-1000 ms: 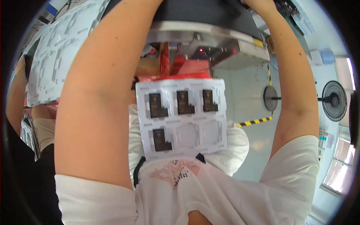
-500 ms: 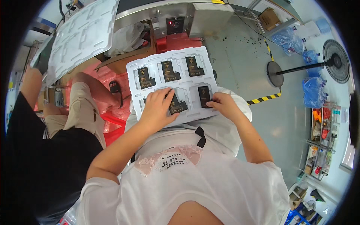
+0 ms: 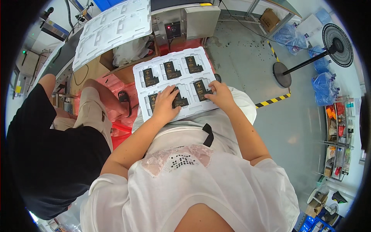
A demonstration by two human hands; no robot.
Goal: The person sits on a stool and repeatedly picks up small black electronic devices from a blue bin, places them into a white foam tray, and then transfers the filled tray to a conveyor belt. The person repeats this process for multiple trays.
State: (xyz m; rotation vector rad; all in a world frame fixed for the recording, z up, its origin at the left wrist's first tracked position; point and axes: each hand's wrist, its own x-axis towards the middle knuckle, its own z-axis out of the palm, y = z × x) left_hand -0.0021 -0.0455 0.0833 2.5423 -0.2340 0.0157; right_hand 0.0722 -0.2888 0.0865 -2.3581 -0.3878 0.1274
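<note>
A white molded plastic tray point(image 3: 189, 89) lies across my lap with several flat black phone batteries in its recesses. My right hand point(image 3: 222, 94) is at the near right battery point(image 3: 199, 89), its thumb and fingertips pinching the right side. That battery lies in its recess. My left hand point(image 3: 165, 105) rests on the near middle of the tray, fingers spread and partly hiding the near middle battery point(image 3: 181, 102); it also overlaps the near left battery point(image 3: 152, 99). Along the far row sit the left point(image 3: 150, 77), middle point(image 3: 170, 70) and right point(image 3: 193, 64) batteries.
A co-worker in a black shirt point(image 3: 54, 154) sits close on my left. Another white tray point(image 3: 112, 31) rests at the bench ahead, above a cardboard box holding plastic bags point(image 3: 131, 52). A metal control box point(image 3: 201, 23) stands beyond my tray; a black fan point(image 3: 337, 45) is on the right.
My right hand has moved the near right battery farther away and turned it into line with the others. The co-worker's hand has left the other white tray. My view has shifted slightly.
</note>
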